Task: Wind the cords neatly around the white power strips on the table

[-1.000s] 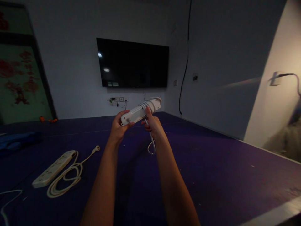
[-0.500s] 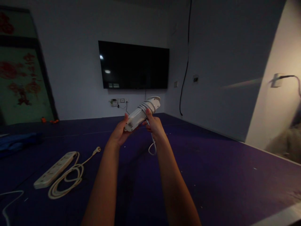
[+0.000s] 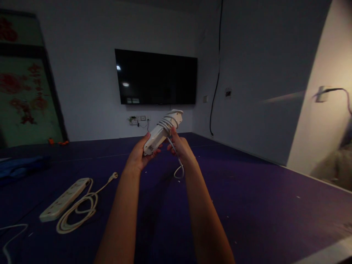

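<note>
A white power strip [image 3: 155, 139] is held up in front of me, tilted with its far end raised to the right and its underside facing me. Several turns of its white cord [image 3: 165, 124] wrap round the upper half. My left hand [image 3: 137, 153] grips the lower end, thumb on top and fingers beneath. Close to the wraps, my right hand [image 3: 182, 148] pinches the cord between thumb and fingers. Below that hand a slack loop of cord [image 3: 179, 173] hangs down.
On the purple surface [image 3: 247, 205], a second power strip [image 3: 66, 198] lies at left beside its loosely coiled cord [image 3: 64, 227] and plug [image 3: 114, 176]. Another white cord [image 3: 13, 234] is at lower left. Blue cloth [image 3: 23, 165] lies behind. A television [image 3: 156, 77] hangs on the wall.
The held power strip has swung slightly left and tilted more steeply. My right hand has stayed near the wraps, with the cord now stretching from them to its fingers.
</note>
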Demonstrator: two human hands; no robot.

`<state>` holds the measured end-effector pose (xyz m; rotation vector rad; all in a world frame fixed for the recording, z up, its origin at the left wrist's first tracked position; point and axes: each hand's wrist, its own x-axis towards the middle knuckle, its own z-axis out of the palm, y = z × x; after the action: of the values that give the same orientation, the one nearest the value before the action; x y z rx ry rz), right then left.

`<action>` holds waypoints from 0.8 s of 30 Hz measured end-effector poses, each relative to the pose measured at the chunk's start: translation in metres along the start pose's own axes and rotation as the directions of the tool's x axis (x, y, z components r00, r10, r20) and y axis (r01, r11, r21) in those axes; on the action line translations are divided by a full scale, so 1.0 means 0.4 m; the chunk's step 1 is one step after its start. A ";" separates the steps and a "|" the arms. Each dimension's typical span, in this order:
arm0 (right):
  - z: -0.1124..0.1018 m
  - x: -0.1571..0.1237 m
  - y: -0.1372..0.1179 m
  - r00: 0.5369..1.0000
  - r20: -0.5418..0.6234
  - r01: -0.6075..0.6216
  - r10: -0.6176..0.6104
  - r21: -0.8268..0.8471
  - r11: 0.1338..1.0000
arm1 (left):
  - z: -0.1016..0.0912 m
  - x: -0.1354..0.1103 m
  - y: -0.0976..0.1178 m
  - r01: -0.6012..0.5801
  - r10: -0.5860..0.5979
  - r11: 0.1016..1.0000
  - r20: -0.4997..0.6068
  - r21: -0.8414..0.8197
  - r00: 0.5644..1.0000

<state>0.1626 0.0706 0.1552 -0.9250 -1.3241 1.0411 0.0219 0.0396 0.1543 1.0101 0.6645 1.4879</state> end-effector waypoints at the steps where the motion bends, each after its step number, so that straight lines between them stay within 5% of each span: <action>1: -0.002 0.001 0.001 1.000 0.011 -0.010 0.010 -0.014 1.000 | -0.002 -0.002 0.004 -0.029 0.029 1.000 -0.020 0.006 0.999; 7: 0.008 0.001 0.007 1.000 0.026 -0.001 0.003 -0.051 0.999 | -0.034 0.004 0.011 -0.109 0.119 0.989 -0.104 0.097 0.987; 16: 0.014 0.004 -0.001 0.999 -0.033 0.038 -0.040 -0.061 0.997 | -0.038 0.018 -0.020 -0.353 0.367 0.907 -0.019 0.228 0.930; 24: 0.009 0.009 0.001 0.997 -0.061 0.042 -0.047 -0.093 0.995 | -0.048 0.038 -0.038 -0.446 0.455 0.822 0.061 0.355 0.888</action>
<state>0.1591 0.0741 0.1563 -0.9850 -1.3431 0.9159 0.0130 0.0596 0.1357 1.5149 0.7707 1.8320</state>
